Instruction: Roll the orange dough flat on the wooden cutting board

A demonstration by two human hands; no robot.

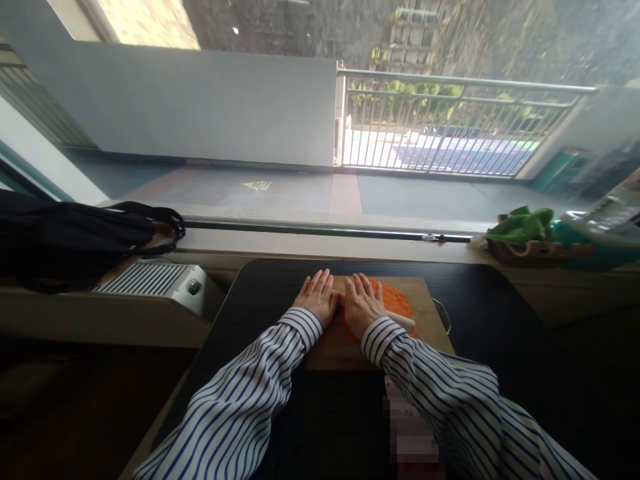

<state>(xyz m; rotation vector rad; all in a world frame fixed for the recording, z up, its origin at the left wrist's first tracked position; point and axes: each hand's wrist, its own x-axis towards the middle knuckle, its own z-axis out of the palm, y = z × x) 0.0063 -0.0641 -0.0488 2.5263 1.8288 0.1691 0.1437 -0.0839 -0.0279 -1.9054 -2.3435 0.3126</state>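
Note:
A wooden board [430, 313] lies on a dark table [500, 320] in front of me. On the board is a flat orange sheet [395, 297], with a pale stick-like roller [403, 321] lying across it. My left hand [317, 296] rests flat on the board's left part, fingers stretched out. My right hand [361, 303] lies flat on the orange sheet beside it, fingers spread, its heel close to the roller. Both arms wear blue-and-white striped sleeves.
A black bag [70, 240] lies on the ledge at left, above a white heater [160, 283]. At right on the sill sit a wooden bowl [530, 250] with green cloth and a teal container [595, 247]. A window and balcony railing [450, 127] are beyond.

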